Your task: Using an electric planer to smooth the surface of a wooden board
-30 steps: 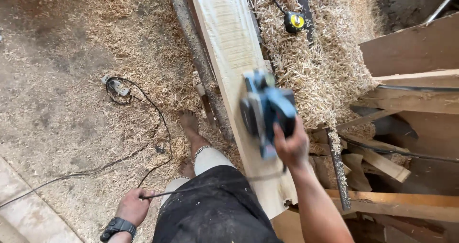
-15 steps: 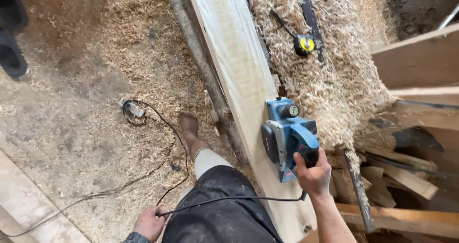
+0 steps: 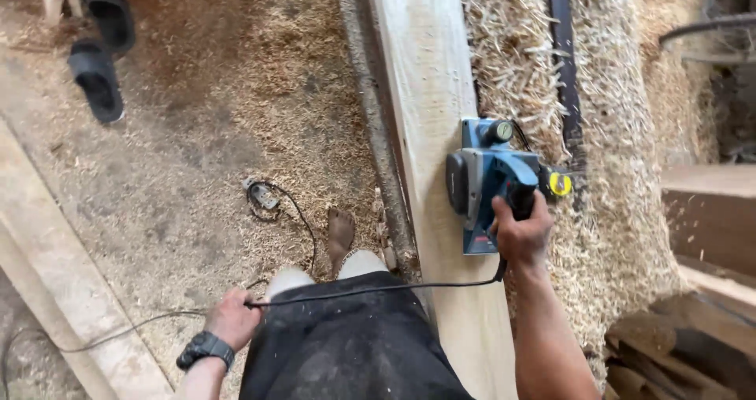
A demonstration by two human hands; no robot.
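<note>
**Planing a long board with a hand-held power planer**

The right hand (image 3: 521,235) is closing fully around the rear handle of the blue power planer (image 3: 490,181), which is sitting flat on the pale board (image 3: 425,93), toward its right edge. The left hand (image 3: 233,318) is curling shut around the black cord (image 3: 378,291), holding it out to the side, away from the board. A heap of wood shavings (image 3: 622,132) is lying just beside the board on the right; a yellow tape measure (image 3: 560,183) is resting there, touching the planer's far side.

Doing this step well probably means keeping the sole level on the wood, pressing evenly, moving at a steady pace along the grain, and keeping the cord behind the tool.

The planer's sole and cutter are facing down and cannot be seen, so the cutting depth is unknown. Whether the motor is running cannot be told. The right fingers are wrapping under the handle, hiding any trigger. The board is running out of frame at both ends. A bare foot (image 3: 341,233) is standing beside the board; two dark sandals (image 3: 96,77) are lying well apart on the sawdust floor (image 3: 197,148).
</note>
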